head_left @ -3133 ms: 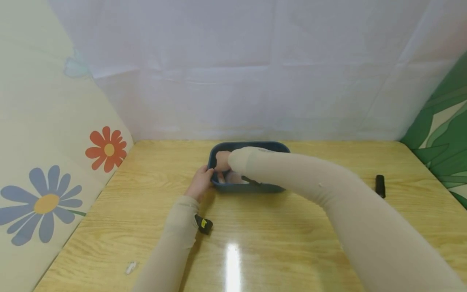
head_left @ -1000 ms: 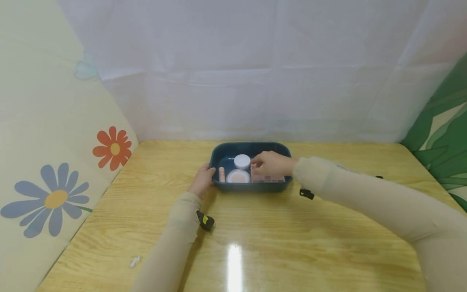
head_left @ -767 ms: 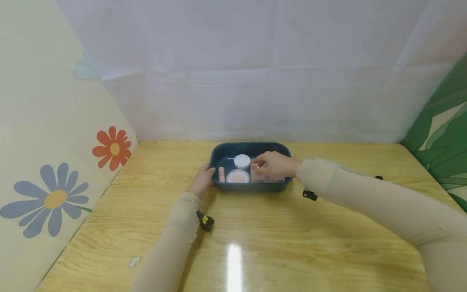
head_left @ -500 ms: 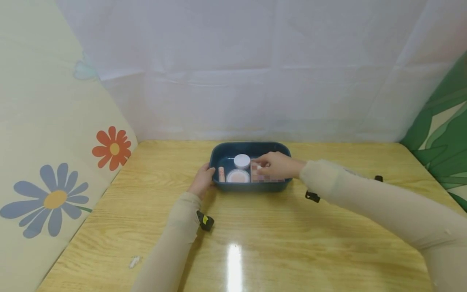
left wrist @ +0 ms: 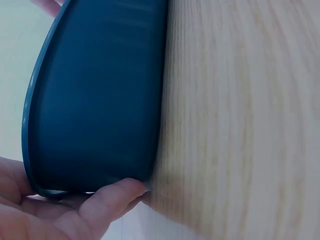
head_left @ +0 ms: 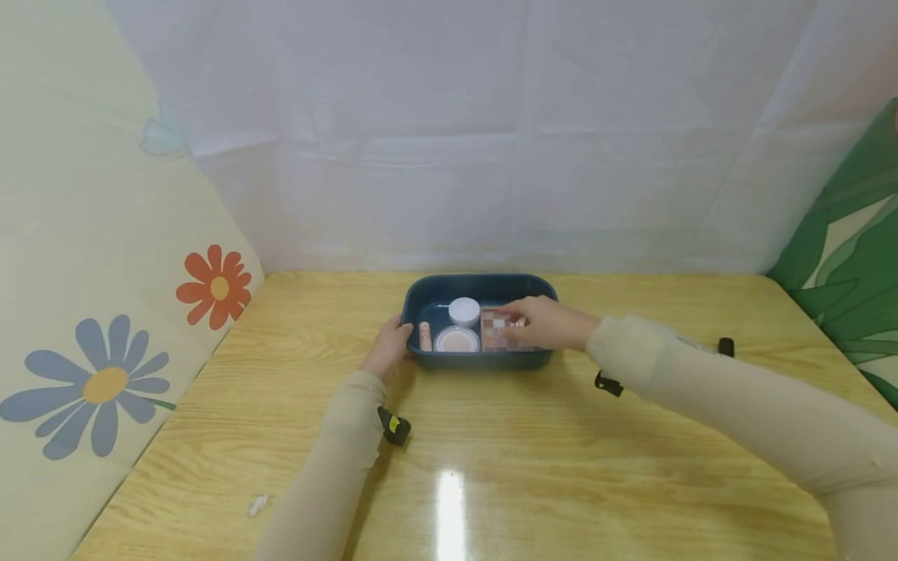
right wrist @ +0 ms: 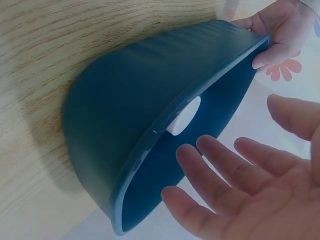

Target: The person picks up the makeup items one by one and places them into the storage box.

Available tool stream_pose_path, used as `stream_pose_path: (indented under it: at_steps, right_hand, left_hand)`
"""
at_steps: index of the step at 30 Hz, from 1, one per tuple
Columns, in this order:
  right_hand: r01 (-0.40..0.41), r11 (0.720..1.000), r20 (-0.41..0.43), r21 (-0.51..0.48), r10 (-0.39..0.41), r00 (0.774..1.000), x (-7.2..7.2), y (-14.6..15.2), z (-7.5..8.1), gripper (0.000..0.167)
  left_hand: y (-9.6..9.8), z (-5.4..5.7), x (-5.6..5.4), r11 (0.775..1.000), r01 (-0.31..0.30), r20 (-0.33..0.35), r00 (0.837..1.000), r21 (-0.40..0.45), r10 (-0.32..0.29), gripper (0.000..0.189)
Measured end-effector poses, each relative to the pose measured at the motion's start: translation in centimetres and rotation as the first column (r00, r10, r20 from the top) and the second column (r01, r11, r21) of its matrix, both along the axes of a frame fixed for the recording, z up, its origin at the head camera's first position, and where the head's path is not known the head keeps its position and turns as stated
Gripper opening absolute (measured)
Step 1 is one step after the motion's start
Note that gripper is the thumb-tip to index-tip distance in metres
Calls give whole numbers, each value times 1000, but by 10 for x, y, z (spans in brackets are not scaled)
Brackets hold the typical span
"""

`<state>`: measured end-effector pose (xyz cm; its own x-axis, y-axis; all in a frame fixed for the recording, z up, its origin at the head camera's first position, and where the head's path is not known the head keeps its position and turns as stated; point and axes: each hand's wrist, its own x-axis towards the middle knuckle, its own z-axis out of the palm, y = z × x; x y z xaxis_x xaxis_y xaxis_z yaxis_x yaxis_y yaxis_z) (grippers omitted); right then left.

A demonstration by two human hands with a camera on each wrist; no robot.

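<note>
A dark blue plastic bin (head_left: 484, 361) stands near the table's back edge. My left hand (head_left: 387, 351) grips its left end, with the thumb at the rim and fingers against the outer wall in the left wrist view. Inside, from left to right, lie a small pink tube (head_left: 425, 336), a round powder compact (head_left: 457, 340), a white round jar (head_left: 464, 311) behind it, and an eyeshadow palette (head_left: 494, 340). Over the palette hovers my right hand (head_left: 550, 322), which partly covers it. Its fingers are spread and hold nothing in the right wrist view (right wrist: 240, 185).
On the wooden table (head_left: 533, 467) at the right lies a small black object (head_left: 726, 347), partly behind my right sleeve. A white scuff (head_left: 259, 505) marks the front left. Behind the table hangs a white sheet (head_left: 449, 140); printed panels flank both sides.
My right hand has moved from the bin's left part to its right part, then drawn slightly right, uncovering more of the palette. My left hand keeps its grip on the bin.
</note>
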<state>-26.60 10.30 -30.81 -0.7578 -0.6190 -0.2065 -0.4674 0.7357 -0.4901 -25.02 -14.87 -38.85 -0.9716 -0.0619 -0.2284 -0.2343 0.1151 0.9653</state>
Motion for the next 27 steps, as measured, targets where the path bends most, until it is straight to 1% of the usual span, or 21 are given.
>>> stream_pose_path:
  at_steps: [4,10,13,16,21,27]
  right_hand:
    - [21,1000,3,-2,-21,1000,3,3,0,51]
    - [54,999,-47,-5,-55,997,6,9,-3,52]
    - [72,997,-53,-13,-73,996,7,12,-4,51]
    - [73,997,-55,-24,-74,996,7,14,-5,50]
    - [50,998,-85,-22,-52,995,9,17,-5,49]
    - [58,998,-84,-24,-60,995,11,20,-6,51]
  left_hand:
    - [1,-1,0,1000,-2,1,1000,6,2,44]
    - [1,-1,0,1000,-2,2,1000,20,2,45]
    - [0,-1,1,1000,-2,-2,1000,20,2,45]
    - [0,0,1,1000,-3,-1,1000,17,3,45]
    - [0,0,1,1000,3,6,1000,30,-3,45]
    - [0,1,2,1000,5,5,1000,27,-5,45]
